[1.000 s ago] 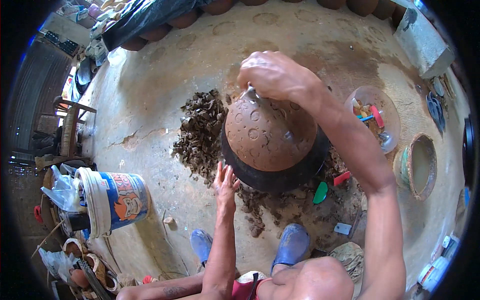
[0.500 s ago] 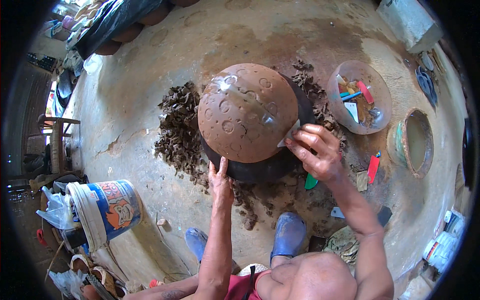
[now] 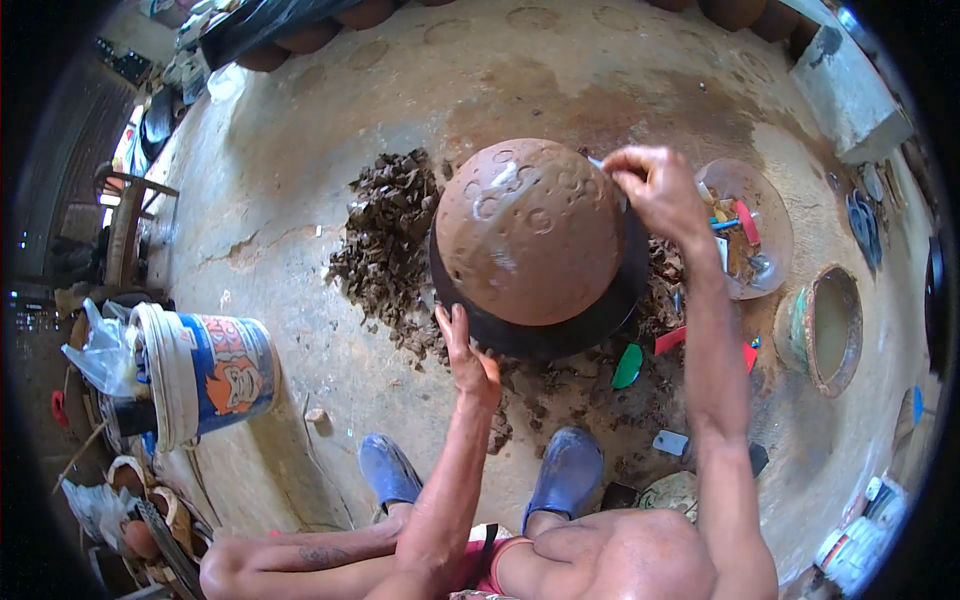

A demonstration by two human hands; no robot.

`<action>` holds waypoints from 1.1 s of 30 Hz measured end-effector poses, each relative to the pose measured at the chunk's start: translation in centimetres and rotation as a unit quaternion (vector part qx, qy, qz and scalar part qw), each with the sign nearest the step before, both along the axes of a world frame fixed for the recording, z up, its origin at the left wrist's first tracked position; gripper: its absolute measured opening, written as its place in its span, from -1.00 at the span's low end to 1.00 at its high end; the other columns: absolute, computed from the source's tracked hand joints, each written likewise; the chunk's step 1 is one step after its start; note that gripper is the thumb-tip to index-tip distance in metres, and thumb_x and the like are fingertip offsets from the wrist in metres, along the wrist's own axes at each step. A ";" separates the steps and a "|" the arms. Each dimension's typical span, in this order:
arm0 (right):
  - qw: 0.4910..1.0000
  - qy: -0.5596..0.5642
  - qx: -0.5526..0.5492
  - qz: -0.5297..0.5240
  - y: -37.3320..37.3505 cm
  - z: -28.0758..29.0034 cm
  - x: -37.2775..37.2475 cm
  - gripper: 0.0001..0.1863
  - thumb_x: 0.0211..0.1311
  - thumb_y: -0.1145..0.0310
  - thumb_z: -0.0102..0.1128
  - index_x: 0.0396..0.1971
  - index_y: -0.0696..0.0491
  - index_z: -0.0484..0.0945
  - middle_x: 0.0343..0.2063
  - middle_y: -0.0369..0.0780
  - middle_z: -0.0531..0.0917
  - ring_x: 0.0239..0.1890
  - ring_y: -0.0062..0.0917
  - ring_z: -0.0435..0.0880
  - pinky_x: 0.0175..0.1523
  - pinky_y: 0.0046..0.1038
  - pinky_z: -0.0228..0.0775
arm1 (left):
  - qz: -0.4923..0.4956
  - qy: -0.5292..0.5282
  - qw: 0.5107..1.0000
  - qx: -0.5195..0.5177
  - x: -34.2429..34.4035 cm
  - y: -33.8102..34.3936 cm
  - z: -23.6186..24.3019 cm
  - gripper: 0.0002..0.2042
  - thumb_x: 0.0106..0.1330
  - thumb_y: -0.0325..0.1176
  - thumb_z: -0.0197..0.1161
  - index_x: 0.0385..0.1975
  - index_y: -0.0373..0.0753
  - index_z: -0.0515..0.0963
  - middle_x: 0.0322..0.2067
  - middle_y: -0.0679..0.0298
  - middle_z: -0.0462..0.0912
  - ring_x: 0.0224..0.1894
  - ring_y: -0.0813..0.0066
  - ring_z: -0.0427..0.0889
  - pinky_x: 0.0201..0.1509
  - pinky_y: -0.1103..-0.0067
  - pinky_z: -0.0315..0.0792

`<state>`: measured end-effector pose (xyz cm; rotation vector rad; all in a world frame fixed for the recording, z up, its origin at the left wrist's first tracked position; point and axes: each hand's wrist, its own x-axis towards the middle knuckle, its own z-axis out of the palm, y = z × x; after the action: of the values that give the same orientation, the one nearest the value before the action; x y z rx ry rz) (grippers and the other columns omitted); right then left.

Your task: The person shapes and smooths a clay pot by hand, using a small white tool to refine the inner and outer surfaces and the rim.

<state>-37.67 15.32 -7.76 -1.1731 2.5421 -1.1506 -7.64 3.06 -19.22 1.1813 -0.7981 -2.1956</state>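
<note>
A rounded brown clay pot (image 3: pixel 530 250) stands dome side up, wet and shiny, with ring-shaped marks and small pits on its surface. Beneath it is a round black base (image 3: pixel 540 342). My right hand (image 3: pixel 655 195) is at the pot's far right side, fingers pinched on a small whitish flat piece (image 3: pixel 597 163) against the clay; most of that piece is hidden. My left hand (image 3: pixel 470 362) is at the near left edge of the black base, fingers stretched out and nothing in them. Dark clay shavings (image 3: pixel 385 240) lie heaped left of the base.
A clear plastic tub (image 3: pixel 775 210) with scrapers and tools stands right, beside a basin of cloudy water (image 3: pixel 832 330). A green scraper (image 3: pixel 627 367) and red pieces lie near the base. Left stands a white and blue bucket (image 3: pixel 215 370). My blue clogs (image 3: pixel 565 475) are in front.
My right hand has moved from the pot's near right side to its far right side, still pinching the whitish piece. The ring marks have shifted, so the pot has turned. The view has shifted.
</note>
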 end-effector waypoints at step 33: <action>0.980 0.142 -0.130 0.041 7.8 -11.7 20.6 -0.69 0.07 0.60 0.47 -0.14 0.05 0.82 -0.18 -0.23 0.75 -0.21 -0.33 0.74 -0.16 -0.32 0.64 | -0.068 -0.171 0.897 -0.401 4.7 6.7 0.3 -0.32 0.48 -0.51 0.43 0.56 -0.21 0.30 0.34 0.13 0.51 0.24 0.41 0.55 0.24 0.47 0.52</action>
<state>-17.07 23.15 -19.46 -1.5926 2.5654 -1.4209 -2.95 9.76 -18.93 1.0770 -1.7593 -1.4628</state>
